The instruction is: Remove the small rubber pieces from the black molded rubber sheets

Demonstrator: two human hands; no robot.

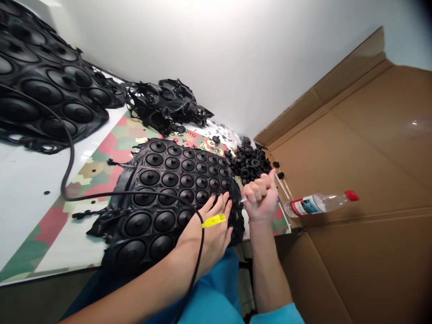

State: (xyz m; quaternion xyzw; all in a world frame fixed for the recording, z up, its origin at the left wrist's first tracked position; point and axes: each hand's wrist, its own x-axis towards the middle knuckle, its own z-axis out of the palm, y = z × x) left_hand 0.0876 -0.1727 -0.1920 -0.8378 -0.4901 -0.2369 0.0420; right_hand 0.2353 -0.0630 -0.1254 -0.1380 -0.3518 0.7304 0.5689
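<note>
A black rubber sheet [173, 180] with rows of round moulded discs lies on the patterned table cover. My left hand [211, 229] rests on its right part, fingers stretched and close together, with a yellow tag on the back of the hand. Just beyond the sheet's right edge, my right hand [261, 195] is curled in a fist around a thin metal tool [243, 199], whose tip points left toward the sheet. The rest of the tool is hidden in the fist. Loose black round parts [249, 162] are heaped behind my right hand.
Stacked disc sheets [43, 90] stand at the upper left. Torn black scrap [165, 105] lies at the back, with small rings beside it. A black cable [118, 193] crosses the sheet and my left wrist. At right, a plastic bottle [320, 203] lies by cardboard [364, 148].
</note>
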